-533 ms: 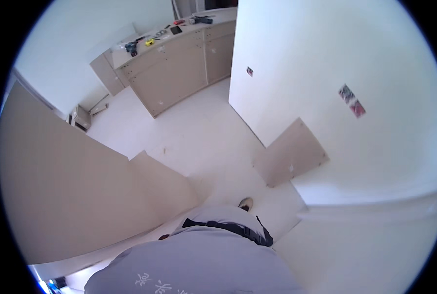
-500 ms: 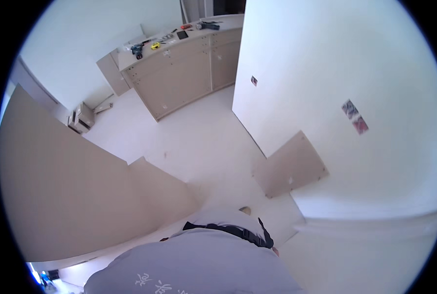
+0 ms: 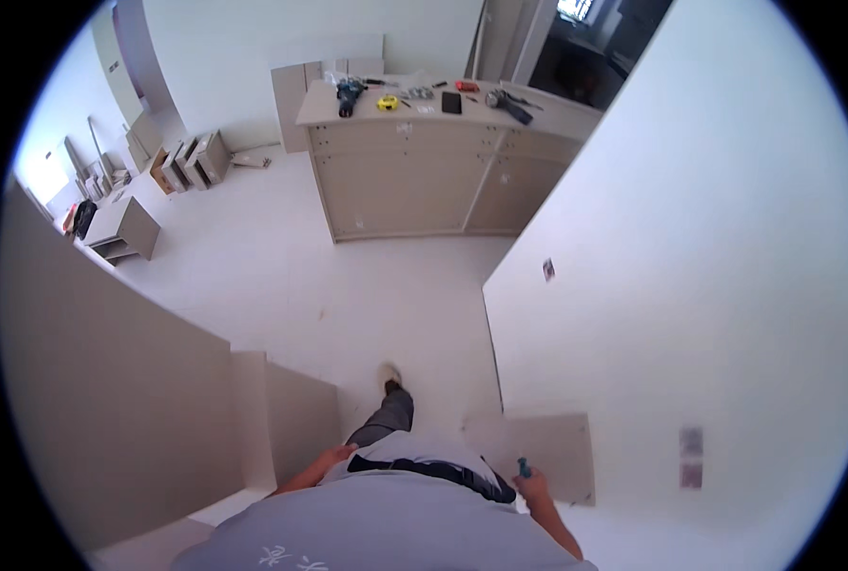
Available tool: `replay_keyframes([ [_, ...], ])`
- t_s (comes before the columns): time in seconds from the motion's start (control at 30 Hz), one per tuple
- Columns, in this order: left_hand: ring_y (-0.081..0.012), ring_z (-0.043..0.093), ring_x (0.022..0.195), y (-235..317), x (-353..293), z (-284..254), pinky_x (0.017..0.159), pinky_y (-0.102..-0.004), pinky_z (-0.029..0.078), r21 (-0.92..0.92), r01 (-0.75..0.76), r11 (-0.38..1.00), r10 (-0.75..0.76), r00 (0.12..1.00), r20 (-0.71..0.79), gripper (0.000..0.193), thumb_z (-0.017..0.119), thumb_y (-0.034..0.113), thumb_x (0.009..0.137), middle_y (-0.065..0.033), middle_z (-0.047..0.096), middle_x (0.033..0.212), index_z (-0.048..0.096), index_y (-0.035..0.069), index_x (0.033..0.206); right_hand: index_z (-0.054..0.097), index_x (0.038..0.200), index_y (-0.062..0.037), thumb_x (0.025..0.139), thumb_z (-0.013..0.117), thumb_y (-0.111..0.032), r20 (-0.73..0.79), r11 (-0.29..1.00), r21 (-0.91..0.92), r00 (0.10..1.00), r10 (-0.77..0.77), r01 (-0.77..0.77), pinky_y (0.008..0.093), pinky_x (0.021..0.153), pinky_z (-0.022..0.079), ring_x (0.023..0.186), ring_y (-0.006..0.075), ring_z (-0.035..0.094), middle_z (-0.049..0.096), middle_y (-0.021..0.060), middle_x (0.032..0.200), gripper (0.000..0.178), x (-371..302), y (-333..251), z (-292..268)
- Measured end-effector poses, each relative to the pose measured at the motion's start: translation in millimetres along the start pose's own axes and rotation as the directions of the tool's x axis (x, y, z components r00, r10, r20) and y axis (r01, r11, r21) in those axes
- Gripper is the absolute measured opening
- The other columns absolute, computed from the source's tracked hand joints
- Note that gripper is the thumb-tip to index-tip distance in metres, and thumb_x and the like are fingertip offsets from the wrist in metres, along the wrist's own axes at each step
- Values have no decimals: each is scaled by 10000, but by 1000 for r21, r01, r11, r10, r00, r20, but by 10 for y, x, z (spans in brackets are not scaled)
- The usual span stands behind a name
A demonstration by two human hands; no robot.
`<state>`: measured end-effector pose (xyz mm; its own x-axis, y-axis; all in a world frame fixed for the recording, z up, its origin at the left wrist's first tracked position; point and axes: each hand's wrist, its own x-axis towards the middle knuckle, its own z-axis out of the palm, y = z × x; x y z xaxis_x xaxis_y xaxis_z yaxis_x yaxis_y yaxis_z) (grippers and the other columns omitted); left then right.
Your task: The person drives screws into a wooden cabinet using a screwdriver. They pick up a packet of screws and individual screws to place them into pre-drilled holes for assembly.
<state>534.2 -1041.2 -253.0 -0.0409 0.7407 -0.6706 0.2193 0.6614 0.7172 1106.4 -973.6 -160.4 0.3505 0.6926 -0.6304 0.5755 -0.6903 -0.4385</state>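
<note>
- White wall [image 3: 690, 238]: rises on the right, a flat board [image 3: 562, 438] at its foot.
- Bench [image 3: 395, 186]: stands ahead, a drill [image 3: 349, 95] among the tools on top.
- Foot [image 3: 389, 374]: set forward; the step in hand looks like walking, and the next move would call for a steady grip, clear of the wall's edge.
- Left hand [image 3: 336, 458]: beside the thigh; cannot tell whether its fingers are apart.
- Right hand [image 3: 534, 485]: fingers clamped on the teal tool.
- Teal tool [image 3: 524, 467]: near the hip, above the board.
</note>
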Motion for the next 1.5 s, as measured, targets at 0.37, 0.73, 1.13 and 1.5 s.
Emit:
replay_keyframes([
  [0.37, -385, 692, 933, 2471, 1059, -1054, 844, -472, 537, 455, 111, 884, -46, 988, -151, 537, 623, 535, 928, -223, 723, 972, 732, 16, 1014, 701, 987, -20, 790, 758, -336, 181, 923, -274, 957, -228, 271, 429, 722, 546, 767, 320, 712, 726, 166, 853, 377, 1173, -1918, 132],
  [0.73, -373, 698, 964, 2898, 1722, -1695, 853, -455, 535, 240, 178, 954, -65, 909, -412, 428, 627, 421, 939, -195, 734, 1009, 734, 27, 1067, 683, 919, 10, 701, 824, -253, 379, 870, -365, 907, -185, 331, 408, 645, 536, 661, 284, 676, 704, 145, 781, 369, 2741, -4352, 117],
  [1.13, -331, 701, 1004, 3445, 2438, -1928, 887, -452, 538, -420, 379, 825, -562, 632, -534, 386, 610, 375, 926, -173, 739, 1055, 727, 69, 1131, 690, 876, 5, 719, 783, -436, 712, 491, -390, 594, -376, 779, 483, 764, 541, 815, 419, 687, 709, 233, 863, 477, 4853, -7379, 978],
  [1.5, -360, 692, 1000, 2866, 2858, -1827, 895, -456, 541, -662, 291, 691, -714, 421, -560, 352, 662, 392, 879, -175, 734, 1048, 749, 79, 1014, 635, 839, 17, 760, 762, -343, 901, 32, -338, 334, -276, 940, 446, 633, 541, 654, 329, 666, 676, 186, 764, 390, 4816, -10156, 3170],
])
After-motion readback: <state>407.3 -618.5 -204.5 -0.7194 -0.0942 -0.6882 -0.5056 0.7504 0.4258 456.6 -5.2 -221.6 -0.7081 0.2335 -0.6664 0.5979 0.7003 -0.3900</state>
